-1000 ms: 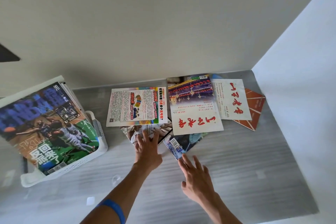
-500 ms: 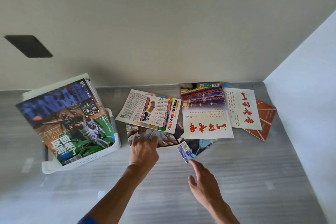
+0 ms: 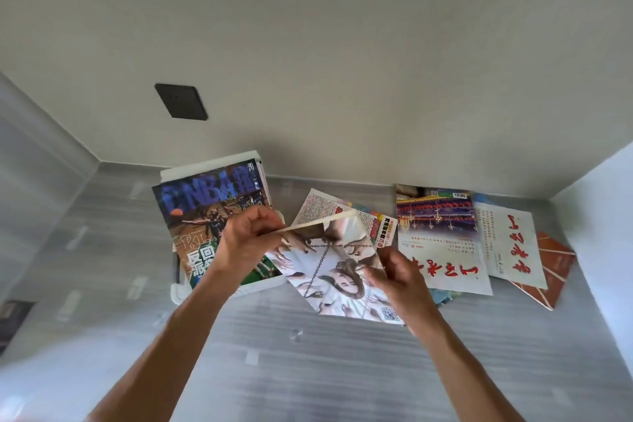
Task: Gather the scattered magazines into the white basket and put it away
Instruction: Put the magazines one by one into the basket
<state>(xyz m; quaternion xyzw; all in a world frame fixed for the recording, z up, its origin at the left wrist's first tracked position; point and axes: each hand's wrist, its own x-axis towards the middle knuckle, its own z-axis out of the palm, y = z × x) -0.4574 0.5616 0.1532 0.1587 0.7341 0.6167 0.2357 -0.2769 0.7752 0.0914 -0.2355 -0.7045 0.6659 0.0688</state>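
**Two hands on one magazine, lifted off the counter**

Both arms reach forward from the bottom of the frame. Left hand (image 3: 248, 243) has its fingers curled, pinching the upper left edge of the pale illustrated magazine (image 3: 337, 271). Right hand (image 3: 399, 276) grips the same magazine's right edge, thumb on the cover. The magazine is tilted, top edge raised toward the camera, lower corner hanging over the grey counter (image 3: 308, 370).

Right behind the left hand sits the white basket (image 3: 209, 166), already holding a basketball magazine (image 3: 209, 212) that sticks up out of it. Most of the basket is covered by that magazine and the left wrist, so only bits of rim show.

Just past the held magazine lies a colourful text-heavy magazine (image 3: 342, 212), partly hidden. To the right are a red-lantern magazine (image 3: 438, 236), a white one with red calligraphy (image 3: 507, 243), and an orange one (image 3: 555, 267) tucked under it. Something bluish peeks out below the lantern one, can't tell what.
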